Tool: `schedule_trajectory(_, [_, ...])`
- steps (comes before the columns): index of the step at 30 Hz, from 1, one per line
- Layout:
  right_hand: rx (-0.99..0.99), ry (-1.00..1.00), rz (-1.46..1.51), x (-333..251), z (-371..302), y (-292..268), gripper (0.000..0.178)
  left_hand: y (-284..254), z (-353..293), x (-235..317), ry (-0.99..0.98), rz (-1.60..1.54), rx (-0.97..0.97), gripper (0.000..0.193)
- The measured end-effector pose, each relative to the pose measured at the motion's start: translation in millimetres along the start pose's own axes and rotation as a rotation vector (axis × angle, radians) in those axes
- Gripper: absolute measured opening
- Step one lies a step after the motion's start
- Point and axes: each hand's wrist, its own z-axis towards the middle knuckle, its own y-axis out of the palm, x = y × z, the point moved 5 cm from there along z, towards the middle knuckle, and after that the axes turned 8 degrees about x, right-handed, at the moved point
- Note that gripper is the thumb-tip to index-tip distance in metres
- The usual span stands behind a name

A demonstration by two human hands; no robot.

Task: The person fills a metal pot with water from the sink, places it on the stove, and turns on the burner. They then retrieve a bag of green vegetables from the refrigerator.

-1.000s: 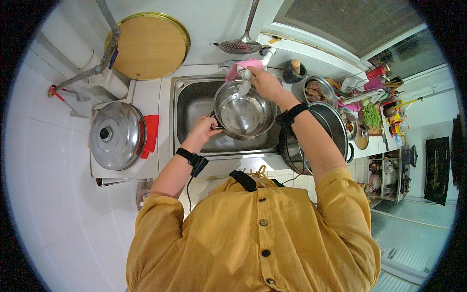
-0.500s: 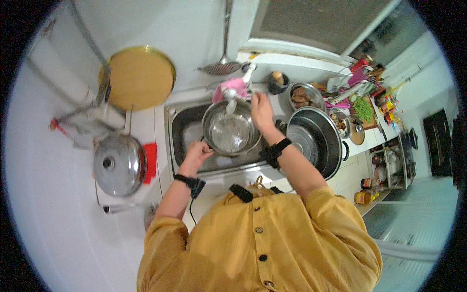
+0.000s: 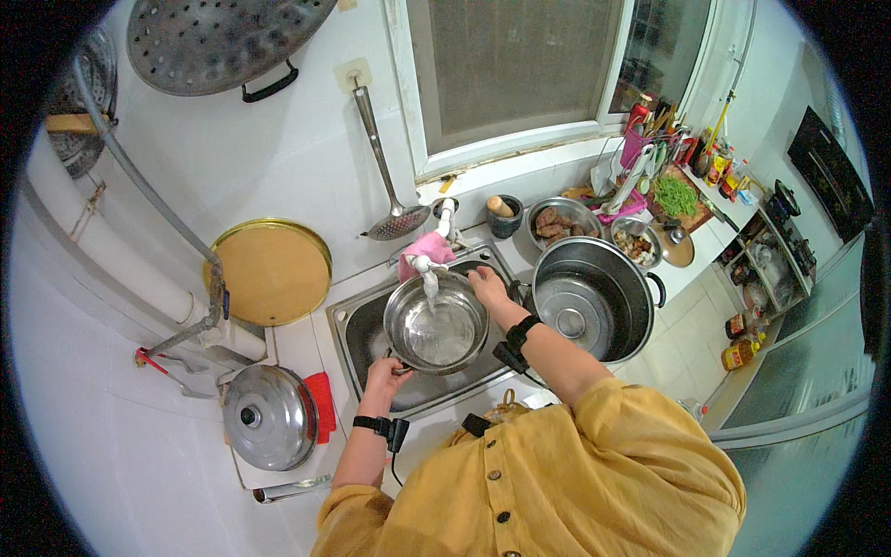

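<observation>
Under the running white tap point(image 3: 426, 266) is a shiny steel pot point(image 3: 436, 325), held over the sink point(image 3: 345, 345), with clear water in its bottom. My left hand point(image 3: 382, 381) is closed on the pot's handle at its near left side. At the far right rim my right hand point(image 3: 486, 286) grips the pot, though its fingertips are partly hidden. A pink cloth point(image 3: 425, 251) is wrapped about the tap. Right beside the sink stands a large dark stockpot point(image 3: 594, 297) without a lid.
Left on the counter are a domed lidded pan point(image 3: 269, 418) and red cloth point(image 3: 321, 407). A round tan board point(image 3: 269, 271) leans on the wall. A skimmer point(image 3: 380, 167) hangs behind. Rightward stand a meat bowl point(image 3: 563, 223), mortar point(image 3: 504, 221) and chopped greens point(image 3: 679, 196).
My view has tilted up, so more wall and window show and the sink sits lower. Both hands stay on the pot, with water still running into it.
</observation>
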Motion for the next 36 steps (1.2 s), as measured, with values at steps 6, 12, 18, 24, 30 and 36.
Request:
schedule_trajectory(6, [-0.054, 0.076, 0.059, -16.0, -14.9, -2.5, 0.058, 1.2, -9.5, -6.1, -0.005, -0.057, -0.061, 0.019])
schedule_trajectory(12, [-0.035, 0.009, -0.251, -28.9, -27.3, -6.3, 0.056, 4.3, -15.3, -9.5, 0.002, -0.065, -0.002, 0.021])
schedule_trajectory(18, [0.088, -0.385, -0.129, -56.7, -39.0, -6.8, 0.041, 9.1, -17.1, -7.8, 0.033, -0.068, 0.019, 0.012])
schedule_trajectory(24, [-0.043, -0.566, -0.157, -98.6, -47.0, -0.1, 0.042, 17.0, -24.8, -10.9, 0.083, -0.106, -0.03, 0.008])
schedule_trajectory(30, [-0.143, -0.686, -0.268, -115.2, -52.5, 9.6, 0.037, 22.0, -32.1, -10.2, 0.048, -0.155, 0.004, 0.007])
schedule_trajectory(36, [-0.156, -0.762, -0.36, -115.9, -52.7, 12.5, 0.036, 23.0, -35.8, -6.1, 0.017, -0.134, 0.018, 0.013])
